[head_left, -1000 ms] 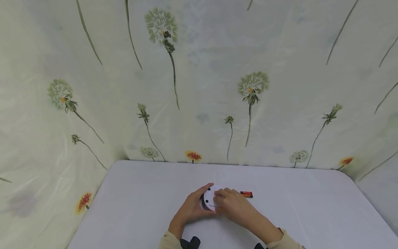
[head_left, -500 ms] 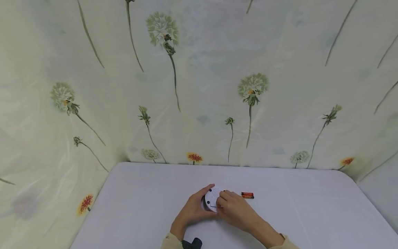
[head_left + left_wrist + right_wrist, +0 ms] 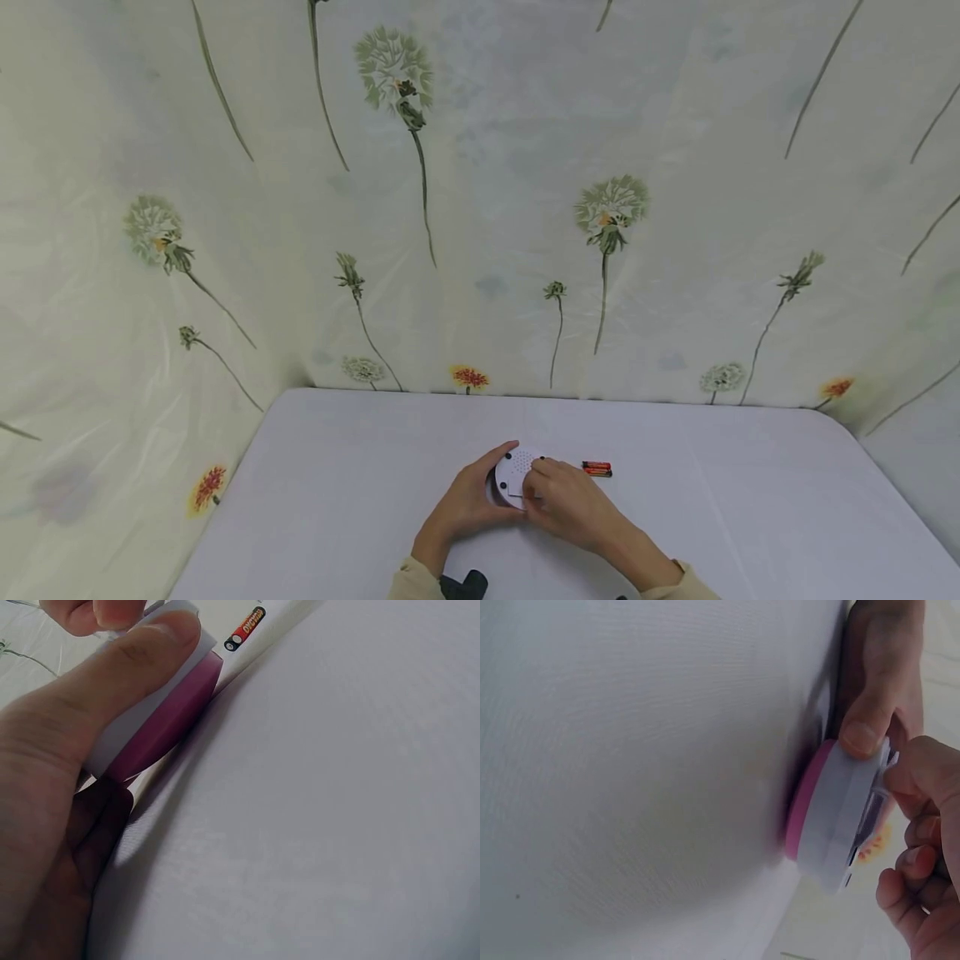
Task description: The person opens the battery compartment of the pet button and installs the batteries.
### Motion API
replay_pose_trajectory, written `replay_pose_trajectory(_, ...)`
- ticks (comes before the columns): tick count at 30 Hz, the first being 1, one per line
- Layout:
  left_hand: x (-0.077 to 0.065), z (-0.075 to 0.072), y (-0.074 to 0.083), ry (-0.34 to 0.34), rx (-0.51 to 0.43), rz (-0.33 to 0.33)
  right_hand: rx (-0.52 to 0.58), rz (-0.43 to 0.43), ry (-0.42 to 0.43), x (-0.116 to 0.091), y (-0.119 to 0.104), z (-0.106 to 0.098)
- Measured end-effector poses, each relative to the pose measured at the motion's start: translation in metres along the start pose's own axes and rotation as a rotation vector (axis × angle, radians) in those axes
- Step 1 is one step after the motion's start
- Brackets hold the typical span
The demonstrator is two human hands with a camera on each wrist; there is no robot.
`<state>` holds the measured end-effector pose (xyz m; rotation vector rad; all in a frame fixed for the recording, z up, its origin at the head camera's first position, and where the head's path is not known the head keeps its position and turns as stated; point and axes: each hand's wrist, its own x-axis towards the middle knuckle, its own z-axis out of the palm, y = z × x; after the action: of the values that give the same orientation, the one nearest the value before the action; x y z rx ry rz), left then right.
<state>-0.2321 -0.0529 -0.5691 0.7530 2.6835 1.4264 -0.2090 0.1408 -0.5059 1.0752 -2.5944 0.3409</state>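
Note:
In the head view a round white device [image 3: 514,477] lies underside up, with small dark feet and a patch of tiny holes. Its pink lower part [image 3: 169,724] shows in the left wrist view. My left hand [image 3: 468,500] grips its rim from the left, thumb on the near side and fingers round the far side. Over its right part, my right hand [image 3: 567,502] has curled fingers and pinches the edge of a battery cover [image 3: 882,784]. A dark gap [image 3: 868,817] shows beside those fingertips; the hand hides much of the cover in the head view.
Two red and black batteries [image 3: 597,469] lie side by side on the white table [image 3: 360,467], right of the device. A flower-patterned curtain [image 3: 480,208] hangs behind the table's far edge.
My right hand has shifted slightly right on the device, uncovering more of its face and the batteries. The left hand keeps its grip. The head view has shifted slightly.

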Motion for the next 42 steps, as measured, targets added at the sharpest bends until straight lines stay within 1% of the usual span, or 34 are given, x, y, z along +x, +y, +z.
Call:
replay_pose_trajectory(13, 0.000, 0.001, -0.002, 0.006, 0.013, -0.015, -0.004, -0.057, 0.079, 0.000, -0.007, 0.000)
replay_pose_trajectory(21, 0.000, 0.001, 0.001, 0.009, 0.003, -0.038, -0.020, -0.028, 0.040, -0.003, -0.009, -0.004)
replay_pose_trajectory(28, -0.001, 0.000, 0.002, 0.001, -0.008, -0.050, -0.030, -0.016, 0.043, -0.009, -0.011, -0.005)
replay_pose_trajectory(34, 0.000, 0.000, 0.003, 0.004, -0.001, -0.027, -0.052, -0.014, 0.041, -0.015, -0.011, -0.008)
replay_pose_trajectory(37, 0.001, 0.000, 0.003, 0.005, -0.002, -0.023, -0.038, -0.013, 0.045, -0.018, -0.012, -0.010)
replay_pose_trajectory(42, 0.000, 0.000, 0.003, 0.005, -0.011, -0.035, -0.015, -0.002, 0.049, -0.023, -0.012, -0.011)
